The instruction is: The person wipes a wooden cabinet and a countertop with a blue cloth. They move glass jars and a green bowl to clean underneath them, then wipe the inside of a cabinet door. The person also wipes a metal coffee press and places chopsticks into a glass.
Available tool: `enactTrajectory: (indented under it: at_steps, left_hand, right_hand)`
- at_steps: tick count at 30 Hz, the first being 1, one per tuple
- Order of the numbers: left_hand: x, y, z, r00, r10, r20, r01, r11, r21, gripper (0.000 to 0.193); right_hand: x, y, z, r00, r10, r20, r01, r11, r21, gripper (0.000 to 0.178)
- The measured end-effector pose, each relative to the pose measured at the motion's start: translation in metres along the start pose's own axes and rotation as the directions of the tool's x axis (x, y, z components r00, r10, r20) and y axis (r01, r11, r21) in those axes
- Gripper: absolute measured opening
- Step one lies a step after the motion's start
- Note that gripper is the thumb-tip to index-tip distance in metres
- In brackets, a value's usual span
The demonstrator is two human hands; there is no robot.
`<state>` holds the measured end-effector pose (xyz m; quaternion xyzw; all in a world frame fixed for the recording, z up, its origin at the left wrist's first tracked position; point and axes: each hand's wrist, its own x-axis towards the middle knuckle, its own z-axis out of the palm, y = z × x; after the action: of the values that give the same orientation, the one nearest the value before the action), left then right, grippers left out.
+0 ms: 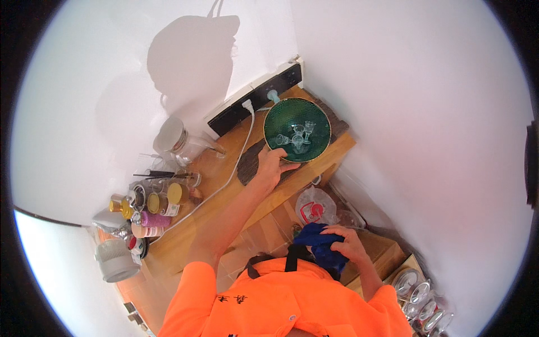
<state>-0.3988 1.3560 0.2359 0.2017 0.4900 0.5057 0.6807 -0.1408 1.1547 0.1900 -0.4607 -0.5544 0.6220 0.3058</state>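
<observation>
My left hand (271, 167) is at the near rim of a round green glass bowl (279, 118), its fingers curled on the edge. Several small clear stemmed glasses (297, 140) lie jumbled in the bottom of that bowl. The bowl sits over a dark brown mat at the far end of the wooden table. Close to my body, my right hand (346, 243) is closed around a bunched blue cloth (320, 241).
A glass pitcher (182, 143) and several jars (157, 202) crowd the table's left side. A white cable (233, 165) runs from the black power strip (255, 98). Below the table stands a clear jug with a red handle (314, 210). Glassware (418, 292) fills a box at lower right.
</observation>
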Motion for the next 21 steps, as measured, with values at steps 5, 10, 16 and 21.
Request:
enactTrajectory:
  at_steps: [5,10,16,21]
  left_hand:
    - [-0.004,-0.006,0.001,0.999,0.017,-0.049,-0.016,1.000,0.014,0.054]
    - [-0.006,-0.006,-0.002,1.000,0.013,-0.019,-0.012,1.000,0.022,0.060]
    - [-0.027,0.004,-0.009,0.996,-0.043,-0.084,0.059,0.980,0.191,0.060]
    - [-0.078,-0.030,-0.076,0.912,0.410,0.002,-0.369,0.818,0.442,0.042]
  right_hand:
    - [0.014,-0.006,0.010,0.998,0.008,0.061,-0.009,1.000,0.011,0.049]
    - [0.028,-0.021,0.022,0.999,-0.019,0.049,0.016,0.998,0.062,0.049]
    - [0.046,-0.042,0.039,0.996,0.042,-0.080,-0.019,0.962,0.272,0.051]
    - [0.065,-0.065,0.062,0.991,0.107,-0.084,-0.051,0.866,0.497,0.051]
